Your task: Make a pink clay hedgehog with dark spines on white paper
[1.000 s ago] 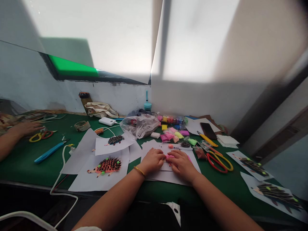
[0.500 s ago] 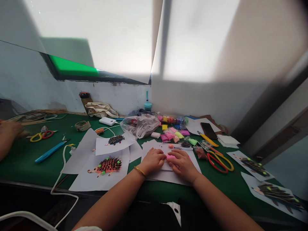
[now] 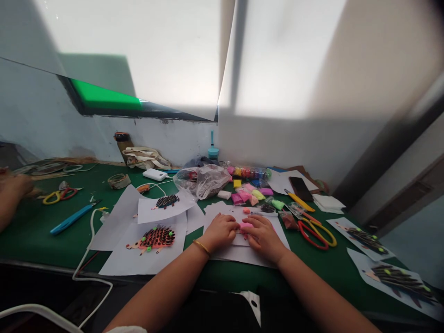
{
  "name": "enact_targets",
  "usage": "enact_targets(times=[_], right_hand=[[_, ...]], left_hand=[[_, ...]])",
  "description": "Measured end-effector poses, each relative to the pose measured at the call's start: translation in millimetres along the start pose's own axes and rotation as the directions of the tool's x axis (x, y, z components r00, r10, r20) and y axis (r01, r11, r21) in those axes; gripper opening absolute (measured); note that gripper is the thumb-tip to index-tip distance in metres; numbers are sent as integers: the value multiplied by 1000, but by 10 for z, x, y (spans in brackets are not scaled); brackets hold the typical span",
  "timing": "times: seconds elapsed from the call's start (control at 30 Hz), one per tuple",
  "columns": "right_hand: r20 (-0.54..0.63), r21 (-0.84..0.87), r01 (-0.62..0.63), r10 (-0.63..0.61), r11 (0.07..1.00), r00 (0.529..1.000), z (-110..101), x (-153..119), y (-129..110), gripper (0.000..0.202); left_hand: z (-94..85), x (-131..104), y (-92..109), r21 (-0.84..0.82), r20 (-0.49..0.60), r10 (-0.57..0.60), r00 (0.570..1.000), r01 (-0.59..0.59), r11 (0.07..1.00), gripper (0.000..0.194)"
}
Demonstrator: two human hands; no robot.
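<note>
Across the white paper stack [image 3: 236, 253] it ran, the pink clay [image 3: 247, 225], seemingly long from left to right and tucked between two hands! The left hand [image 3: 222, 231] met its left end, fingertips apparently touching; the right hand [image 3: 265, 238] had the nearer spot, arched over the clay with pink showing between its fingers. All the fingers were bent and close-set, but pinching or merely pressing? I could not tell.

Now the count! On the stack's far part: one coral lump [image 3: 246, 210], one white pen [image 3: 267, 214]. Hedgehog pictures [image 3: 157, 240], four in plain view: two left of the stack, two right. Scissors [image 3: 310, 220], two pairs: one just right of the stack, one far left. Beyond the stack, clay packets [image 3: 243, 196] lay too jumbled to number. And far left of it, one co-worker's hand [image 3: 15, 187], blurred!
</note>
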State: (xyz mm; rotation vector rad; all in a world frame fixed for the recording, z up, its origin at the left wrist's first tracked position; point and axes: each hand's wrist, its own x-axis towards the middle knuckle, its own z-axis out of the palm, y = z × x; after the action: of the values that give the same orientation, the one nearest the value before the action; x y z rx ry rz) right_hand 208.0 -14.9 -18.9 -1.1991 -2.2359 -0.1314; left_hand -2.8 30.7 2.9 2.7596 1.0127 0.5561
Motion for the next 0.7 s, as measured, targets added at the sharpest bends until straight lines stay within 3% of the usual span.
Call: enact_targets(times=[0.3,0.47,0.57,0.7], right_hand=[[47,46,-15,13,999,999,-13,14,-14,37],[13,118,-79,78,990,997,-55,32,31,43],[59,82,-79,74,994,996,-43,27,21,45],[125,19,-78,75,997,989,-8,19,-1,41]], left_hand=[[-14,-32,-7,-59,-15,-54,998,53,997,31],[-74,-43,-28,-162,22,-141,990,143,976,54],[-91,-55,-37,-197,32,-143,989,146,970,69],[-79,-69,-48,-197,40,-132,990,137,971,74]])
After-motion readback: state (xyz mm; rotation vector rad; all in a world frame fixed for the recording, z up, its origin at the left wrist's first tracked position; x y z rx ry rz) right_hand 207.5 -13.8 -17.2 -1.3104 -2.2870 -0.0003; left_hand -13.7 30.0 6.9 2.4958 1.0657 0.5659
